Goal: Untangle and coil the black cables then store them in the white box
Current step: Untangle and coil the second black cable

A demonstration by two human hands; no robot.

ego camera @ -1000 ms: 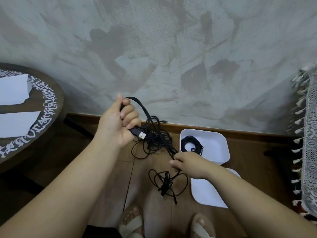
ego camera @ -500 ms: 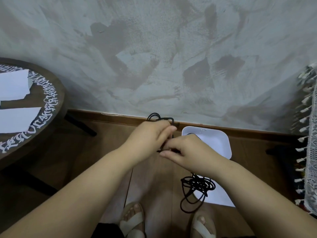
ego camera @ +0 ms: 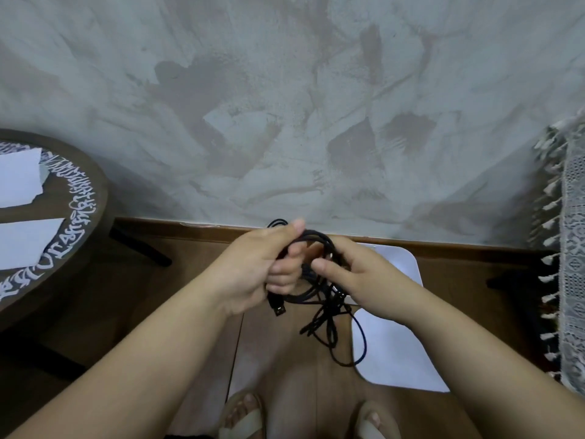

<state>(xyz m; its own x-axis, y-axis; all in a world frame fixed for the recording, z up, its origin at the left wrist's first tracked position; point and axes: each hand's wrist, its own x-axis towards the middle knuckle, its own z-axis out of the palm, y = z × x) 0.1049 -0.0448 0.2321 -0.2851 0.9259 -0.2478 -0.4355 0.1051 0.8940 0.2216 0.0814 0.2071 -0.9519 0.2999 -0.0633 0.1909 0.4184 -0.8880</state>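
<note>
A bundle of black cables hangs between my two hands above the wooden floor. My left hand grips several looped strands, with a USB plug dangling just below its fingers. My right hand holds the loops from the right side, thumb on top. Loose tangled ends droop beneath the hands. The white box sits on the floor by the wall, mostly hidden behind my right hand. Its white lid lies flat in front of it.
A round dark table with white lettering and white papers stands at the left. A lace cloth with tassels hangs at the right edge. The grey wall and brown baseboard run behind. My sandalled feet are at the bottom.
Both hands came together and dropped a little toward me. The cable now forms a gathered loop between them, and the hanging tangle is shorter and higher than before.
</note>
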